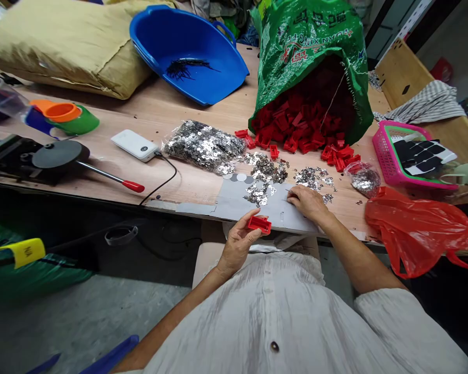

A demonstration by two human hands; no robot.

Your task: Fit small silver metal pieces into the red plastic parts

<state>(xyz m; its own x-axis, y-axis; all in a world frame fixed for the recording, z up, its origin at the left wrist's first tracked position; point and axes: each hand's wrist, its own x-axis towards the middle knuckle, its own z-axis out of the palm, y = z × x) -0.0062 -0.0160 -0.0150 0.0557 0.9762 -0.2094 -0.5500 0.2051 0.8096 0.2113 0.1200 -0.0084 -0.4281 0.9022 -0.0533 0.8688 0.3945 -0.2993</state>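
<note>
My left hand (237, 244) grips a small red plastic housing (260, 224), its hollow side facing up, just off the table's front edge. My right hand (306, 201) rests at the right side of a grey sheet (234, 200), thumb and fingertips pinched together; whatever is between them is too small to make out. Beyond the hands lie a pile of small metal pieces (258, 193) on the sheet and a second pile of metal pieces (312, 177) to the right. Further back, more red housings (296, 117) spill from a green woven sack (312, 31).
A clear bag of metal pieces (203, 143) lies beside a white power bank (134, 144) with a cable. Left stands a lever press (62, 158). Behind are a blue basin (218, 78) and a tan sack (70, 47). At right are a pink basket (382, 150) and red plastic bag (421, 228).
</note>
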